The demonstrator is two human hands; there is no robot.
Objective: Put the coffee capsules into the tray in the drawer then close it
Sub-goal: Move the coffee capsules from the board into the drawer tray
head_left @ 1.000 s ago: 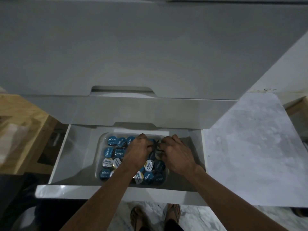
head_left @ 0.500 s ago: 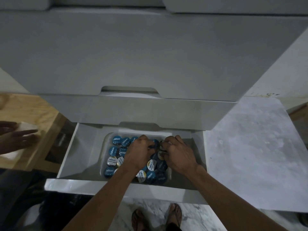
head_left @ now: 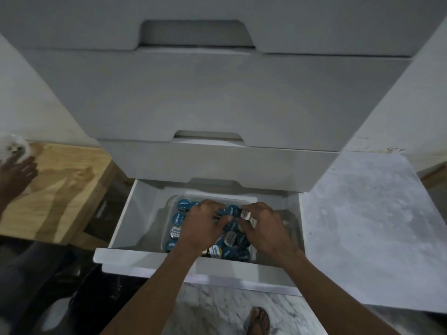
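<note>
I look down into the open bottom drawer (head_left: 135, 221) of a white cabinet (head_left: 217, 97). The drawer is pulled out toward me and its front edge is near the bottom of the view. Inside it, in the middle, sits a clear tray (head_left: 169, 206), and the tray is nearly full of coffee capsules (head_left: 177, 218). Most capsules have blue lids with white letters, a few have pale lids, and they lie close together, some tilted on others.

My two hands are both over the tray. The left hand (head_left: 202, 228) is palm down with the fingers curled on the capsules in the middle of the tray. I cannot tell if it holds one or only presses on them. The right hand (head_left: 264, 228) is just beside it, at the right part of the tray, also palm down. Its thumb and first fingers are bent together around a capsule with a pale lid (head_left: 245, 214), which stands on its side near the back of the tray. The fingertips of both hands are almost touching each other there.

Left of the cabinet I see a wooden board (head_left: 63, 187), and on its far left edge rests another hand (head_left: 15, 170), next to something white and blurred. Right of the drawer there is a grey marbled surface (head_left: 362, 226). Below the drawer, one foot in a sandal (head_left: 257, 321) stands on the marbled floor (head_left: 217, 308).
</note>
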